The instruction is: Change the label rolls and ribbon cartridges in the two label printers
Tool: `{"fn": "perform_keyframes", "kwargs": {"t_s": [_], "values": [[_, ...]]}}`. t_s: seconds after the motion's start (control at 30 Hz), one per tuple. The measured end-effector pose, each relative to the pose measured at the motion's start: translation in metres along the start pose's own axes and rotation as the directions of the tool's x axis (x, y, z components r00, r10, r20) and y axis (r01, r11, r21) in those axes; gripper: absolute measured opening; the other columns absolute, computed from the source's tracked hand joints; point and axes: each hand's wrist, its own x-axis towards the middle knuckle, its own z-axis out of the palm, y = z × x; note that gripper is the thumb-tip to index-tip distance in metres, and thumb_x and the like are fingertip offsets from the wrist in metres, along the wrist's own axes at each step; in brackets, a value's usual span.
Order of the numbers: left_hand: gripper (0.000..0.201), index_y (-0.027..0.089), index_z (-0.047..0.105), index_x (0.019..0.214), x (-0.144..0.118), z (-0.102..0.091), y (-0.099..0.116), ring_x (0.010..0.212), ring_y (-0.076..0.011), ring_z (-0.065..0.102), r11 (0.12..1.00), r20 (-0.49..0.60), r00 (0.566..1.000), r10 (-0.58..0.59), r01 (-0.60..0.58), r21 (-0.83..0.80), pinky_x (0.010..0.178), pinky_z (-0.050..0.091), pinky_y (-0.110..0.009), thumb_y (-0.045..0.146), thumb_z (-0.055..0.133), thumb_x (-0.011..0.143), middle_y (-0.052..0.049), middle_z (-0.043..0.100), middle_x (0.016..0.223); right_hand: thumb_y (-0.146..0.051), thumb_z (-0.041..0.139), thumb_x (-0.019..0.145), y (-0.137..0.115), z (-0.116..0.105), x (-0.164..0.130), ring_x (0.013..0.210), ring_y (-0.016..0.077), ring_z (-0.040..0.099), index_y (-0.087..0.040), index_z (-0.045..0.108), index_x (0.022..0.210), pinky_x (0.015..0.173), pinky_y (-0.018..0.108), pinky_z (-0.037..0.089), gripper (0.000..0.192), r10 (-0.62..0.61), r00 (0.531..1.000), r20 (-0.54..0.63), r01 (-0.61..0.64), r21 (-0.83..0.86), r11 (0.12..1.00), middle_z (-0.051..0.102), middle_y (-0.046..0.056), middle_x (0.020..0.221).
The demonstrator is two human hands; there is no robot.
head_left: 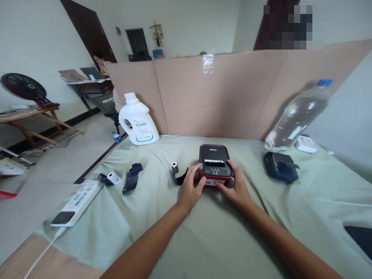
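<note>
A small black and red label printer [215, 159] rests on the green cloth in front of me, with a white paper strip showing at its slot. My left hand [192, 186] grips its left side, thumb at the front edge. On the opposite side my right hand [236, 184] holds the right edge, its thumb against the front. Just left of the printer stands a small paper roll [174, 167] with a dark strip [179, 179] curling from it toward my left hand. The printer's underside is hidden.
A white jug [139, 124] and a large water bottle [299, 116] stand before a cardboard panel [212, 100]. At left lie a power strip [81, 201], another paper roll [113, 178] and a dark strip [132, 179]. A dark device [280, 170] sits at right.
</note>
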Motion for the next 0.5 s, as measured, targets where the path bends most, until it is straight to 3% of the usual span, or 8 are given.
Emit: {"fn": "perform_keyframes", "kwargs": {"t_s": [0.17,0.33,0.5], "values": [[0.063,0.025,0.049,0.143,0.002,-0.004,-0.01,0.132,-0.0265,0.058,0.997,0.099,0.994,-0.034,0.041,-0.065,0.111,0.05,-0.042,0.012,0.06,0.082,-0.01,0.058,0.143,-0.043,0.077,0.081,0.0,-0.004,0.003,0.135,0.0364,0.051,-0.026,0.038,0.15,0.114,0.059,0.042,0.081,0.003,0.999,0.031,-0.003,-0.018,1.0,0.05,0.017,0.145],[0.07,0.025,0.052,0.137,0.006,-0.003,-0.015,0.135,-0.0254,0.057,0.998,0.088,0.994,-0.064,0.065,-0.002,0.117,0.044,-0.046,-0.002,0.05,0.073,-0.009,0.06,0.141,-0.044,0.079,0.08,0.002,-0.006,0.004,0.135,0.0359,0.051,-0.028,0.038,0.148,0.114,0.058,0.042,0.081,-0.005,0.999,0.049,0.006,-0.035,0.999,0.049,0.016,0.146],[0.066,0.024,0.055,0.13,0.01,-0.002,-0.014,0.129,-0.0256,0.06,0.993,0.058,0.996,-0.067,0.061,0.103,0.113,0.047,-0.049,-0.005,0.046,0.072,-0.01,0.063,0.135,-0.044,0.079,0.079,0.003,-0.007,0.006,0.136,0.0362,0.05,-0.028,0.036,0.15,0.115,0.057,0.042,0.084,-0.011,0.998,0.064,0.014,-0.055,0.998,0.049,0.016,0.147]]}}
